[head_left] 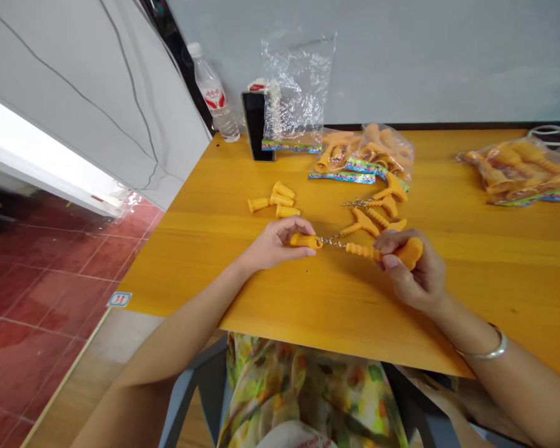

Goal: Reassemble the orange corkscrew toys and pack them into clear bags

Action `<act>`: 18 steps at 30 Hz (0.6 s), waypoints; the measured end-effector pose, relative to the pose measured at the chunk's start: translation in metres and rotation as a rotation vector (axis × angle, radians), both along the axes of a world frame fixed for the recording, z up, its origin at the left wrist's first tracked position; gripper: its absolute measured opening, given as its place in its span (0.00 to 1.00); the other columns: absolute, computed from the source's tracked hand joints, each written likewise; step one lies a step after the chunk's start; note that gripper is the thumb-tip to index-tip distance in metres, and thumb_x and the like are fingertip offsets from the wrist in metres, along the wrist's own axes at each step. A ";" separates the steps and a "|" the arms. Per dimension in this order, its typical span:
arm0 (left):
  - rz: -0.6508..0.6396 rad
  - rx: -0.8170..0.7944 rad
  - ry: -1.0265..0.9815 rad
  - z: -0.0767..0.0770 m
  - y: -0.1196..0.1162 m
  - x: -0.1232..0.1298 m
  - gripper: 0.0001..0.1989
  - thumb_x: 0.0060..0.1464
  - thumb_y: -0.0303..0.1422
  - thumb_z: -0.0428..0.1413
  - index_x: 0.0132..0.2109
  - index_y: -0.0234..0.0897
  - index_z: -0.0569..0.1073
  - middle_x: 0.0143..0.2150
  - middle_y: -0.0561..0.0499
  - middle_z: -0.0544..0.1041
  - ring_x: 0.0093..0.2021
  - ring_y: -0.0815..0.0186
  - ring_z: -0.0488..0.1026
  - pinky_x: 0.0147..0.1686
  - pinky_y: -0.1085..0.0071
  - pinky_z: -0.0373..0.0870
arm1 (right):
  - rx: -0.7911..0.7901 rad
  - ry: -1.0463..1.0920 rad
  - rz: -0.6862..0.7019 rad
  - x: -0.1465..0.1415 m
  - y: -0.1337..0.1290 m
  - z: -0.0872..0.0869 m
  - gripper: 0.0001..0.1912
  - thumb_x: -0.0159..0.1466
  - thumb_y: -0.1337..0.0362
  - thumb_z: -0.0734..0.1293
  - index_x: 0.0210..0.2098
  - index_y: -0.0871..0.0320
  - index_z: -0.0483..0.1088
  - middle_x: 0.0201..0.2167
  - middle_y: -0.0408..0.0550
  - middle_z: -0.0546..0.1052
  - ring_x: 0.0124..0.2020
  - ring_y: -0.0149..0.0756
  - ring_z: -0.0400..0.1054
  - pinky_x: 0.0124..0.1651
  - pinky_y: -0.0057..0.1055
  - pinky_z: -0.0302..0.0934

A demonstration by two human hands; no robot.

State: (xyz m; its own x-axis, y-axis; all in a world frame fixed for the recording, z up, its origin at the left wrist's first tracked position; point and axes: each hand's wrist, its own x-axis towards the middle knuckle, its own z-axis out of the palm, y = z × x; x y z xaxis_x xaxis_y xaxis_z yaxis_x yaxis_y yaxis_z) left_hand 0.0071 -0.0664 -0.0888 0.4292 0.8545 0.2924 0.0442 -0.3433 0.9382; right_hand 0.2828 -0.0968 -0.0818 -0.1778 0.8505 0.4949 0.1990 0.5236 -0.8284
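My left hand point(271, 247) holds an orange ribbed plastic sleeve point(307, 241) between thumb and fingers, its open end facing right. In my right hand point(420, 281), fingers wrap the T-shaped handle of an orange corkscrew point(362, 250). Its metal spiral points left, with the tip at the sleeve's mouth; I cannot tell whether it has entered. Just beyond my hands lie several loose corkscrews point(360, 223) with bare spirals. Several more orange sleeves point(282, 194) are grouped on the table behind my left hand.
Bags of orange parts point(338, 152) stand at the back of the wooden table point(471, 261), and another bag point(518, 168) lies far right. A clear bag point(303, 93) partly covers a phone point(254, 124). A water bottle point(217, 102) stands at the back left corner.
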 end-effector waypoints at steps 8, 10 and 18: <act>0.009 0.019 -0.031 -0.001 0.000 0.002 0.16 0.49 0.38 0.67 0.41 0.37 0.73 0.38 0.49 0.75 0.40 0.67 0.72 0.42 0.69 0.69 | 0.028 -0.004 0.003 0.001 0.002 0.003 0.12 0.62 0.52 0.68 0.31 0.53 0.67 0.24 0.44 0.68 0.24 0.35 0.62 0.29 0.38 0.62; 0.009 0.028 -0.035 0.000 0.000 0.002 0.15 0.50 0.38 0.67 0.41 0.37 0.72 0.38 0.49 0.75 0.39 0.68 0.72 0.42 0.70 0.69 | 0.025 -0.007 0.006 0.002 0.003 0.002 0.12 0.62 0.52 0.69 0.31 0.53 0.68 0.24 0.44 0.67 0.23 0.34 0.62 0.29 0.37 0.62; 0.045 0.148 0.052 0.004 -0.004 0.005 0.14 0.52 0.38 0.65 0.40 0.37 0.72 0.36 0.50 0.75 0.36 0.68 0.72 0.38 0.71 0.70 | 0.221 -0.157 0.066 -0.007 0.002 0.010 0.03 0.65 0.62 0.65 0.38 0.53 0.67 0.28 0.43 0.71 0.24 0.32 0.65 0.26 0.32 0.60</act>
